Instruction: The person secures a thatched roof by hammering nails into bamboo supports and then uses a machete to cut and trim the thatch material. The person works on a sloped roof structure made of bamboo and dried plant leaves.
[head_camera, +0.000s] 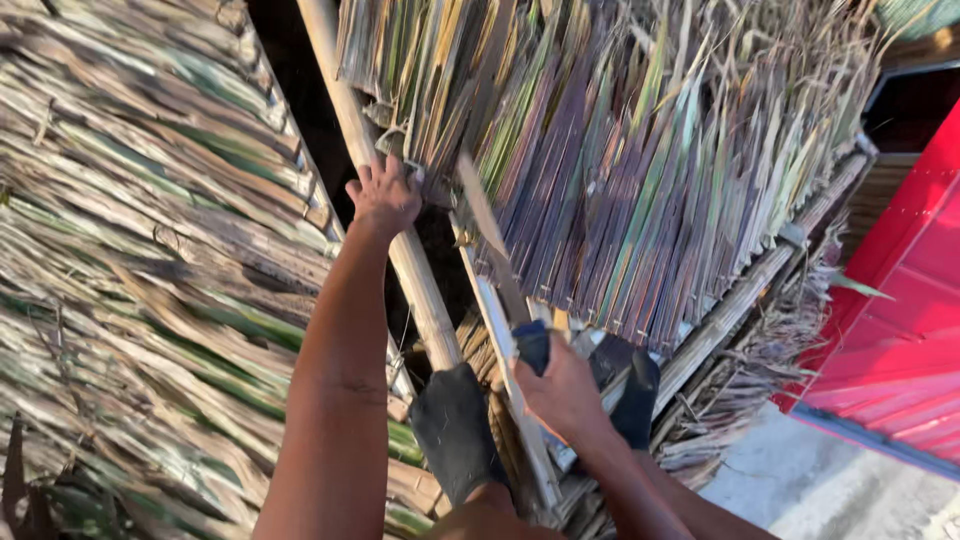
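I see my left hand (383, 195) stretched up toward eleven o'clock, fingers spread and pressing on the lower edge of a thatch panel (620, 170) where it meets a smooth, pale bamboo pole (415, 270). My right hand (562, 390), low at five o'clock, is clamped around the dark handle of a long knife (490, 240), whose flat, worn blade slants up toward twelve and lies against the panel's edge just beside the left hand. The panel is made of narrow folded palm leaves, stiff and ribbed, streaked green, purple and straw-yellow, with ragged dry tips at the top. A second sheet of thatch (140, 260), drier and more frayed, fills the nine o'clock side. Two feet in dark socks (455, 430) rest on the poles. At three o'clock a glossy red metal panel (900, 330) stands above grey concrete ground (810, 480).
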